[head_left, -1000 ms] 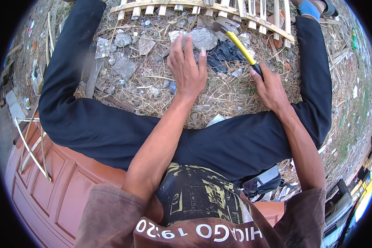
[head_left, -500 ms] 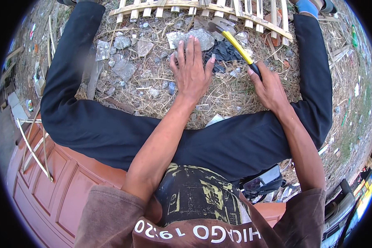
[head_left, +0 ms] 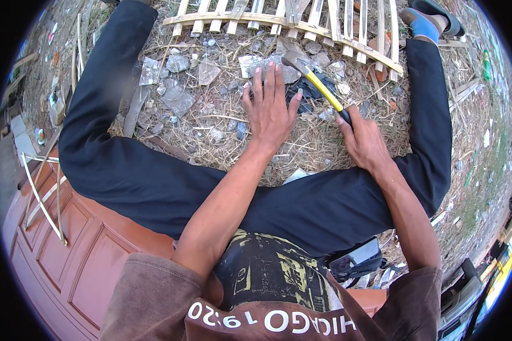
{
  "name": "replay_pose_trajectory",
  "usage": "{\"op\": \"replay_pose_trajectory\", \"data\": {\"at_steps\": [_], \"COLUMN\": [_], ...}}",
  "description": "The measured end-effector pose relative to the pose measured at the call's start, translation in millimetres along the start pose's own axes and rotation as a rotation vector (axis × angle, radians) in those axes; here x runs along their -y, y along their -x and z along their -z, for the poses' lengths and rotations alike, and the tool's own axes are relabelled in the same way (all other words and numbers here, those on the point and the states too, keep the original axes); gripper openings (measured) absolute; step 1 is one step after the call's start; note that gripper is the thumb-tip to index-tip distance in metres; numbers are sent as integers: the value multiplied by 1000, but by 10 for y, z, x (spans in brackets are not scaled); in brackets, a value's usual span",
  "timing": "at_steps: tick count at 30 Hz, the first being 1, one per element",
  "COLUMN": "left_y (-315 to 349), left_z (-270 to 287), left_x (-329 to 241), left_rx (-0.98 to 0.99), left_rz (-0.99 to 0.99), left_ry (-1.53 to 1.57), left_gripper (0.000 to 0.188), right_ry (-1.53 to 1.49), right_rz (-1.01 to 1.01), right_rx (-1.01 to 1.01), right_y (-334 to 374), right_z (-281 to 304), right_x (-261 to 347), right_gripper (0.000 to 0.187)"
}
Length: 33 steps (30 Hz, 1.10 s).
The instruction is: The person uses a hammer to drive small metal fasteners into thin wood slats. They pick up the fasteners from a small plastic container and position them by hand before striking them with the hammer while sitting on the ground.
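Note:
My left hand (head_left: 270, 116) lies flat with its fingers apart, the fingertips on the near edge of a grey stone slab (head_left: 287, 73). In my right hand (head_left: 363, 139) is a hammer, gripped by the black end of its handle. The hammer (head_left: 323, 90) has a yellow shaft and a dull metal head, which is over the right end of the slab; whether they touch I cannot tell. Crumpled black plastic (head_left: 305, 103) lies under and beside the shaft. Beyond the slab stands a frame of pale wooden slats (head_left: 301, 26) nailed across a long strip.
Broken stone pieces (head_left: 177, 101) and dry straw cover the ground between my outstretched legs. Reddish-brown door panels (head_left: 99, 273) lie behind me at the left, with thin wooden strips (head_left: 44, 207) on them. A phone (head_left: 355, 256) rests on a black bag by my right hip.
The whole view has shifted, so the ground and frame sit lower in it. The hammer head has come slightly nearer the slab. My left hand stays on the stone.

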<state>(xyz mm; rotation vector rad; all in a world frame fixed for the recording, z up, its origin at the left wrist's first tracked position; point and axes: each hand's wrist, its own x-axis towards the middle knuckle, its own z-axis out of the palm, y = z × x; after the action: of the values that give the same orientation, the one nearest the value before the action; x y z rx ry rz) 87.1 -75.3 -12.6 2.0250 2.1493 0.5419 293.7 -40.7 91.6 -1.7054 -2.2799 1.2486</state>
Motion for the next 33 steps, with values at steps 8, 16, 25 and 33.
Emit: {"op": "replay_pose_trajectory", "data": {"at_steps": [8,16,25,33], "left_y": [0,2,11,16], "left_z": [-18,-32,-31,1], "left_x": [-23,-16,-5,-4], "left_rx": [-23,-5,16,12], "left_rz": [-5,12,11,8], "left_ry": [13,4,11,26], "left_gripper": [71,71,72,71], "right_ry": [-7,-25,-31,42], "right_rz": [54,60,23,27], "right_rx": [-44,-71,-47,-36], "right_y": [-27,-36,-58,-40], "right_z": [-23,-26,-25,-70], "right_x": [28,30,-11,6], "right_gripper": [24,22,23,25]}}
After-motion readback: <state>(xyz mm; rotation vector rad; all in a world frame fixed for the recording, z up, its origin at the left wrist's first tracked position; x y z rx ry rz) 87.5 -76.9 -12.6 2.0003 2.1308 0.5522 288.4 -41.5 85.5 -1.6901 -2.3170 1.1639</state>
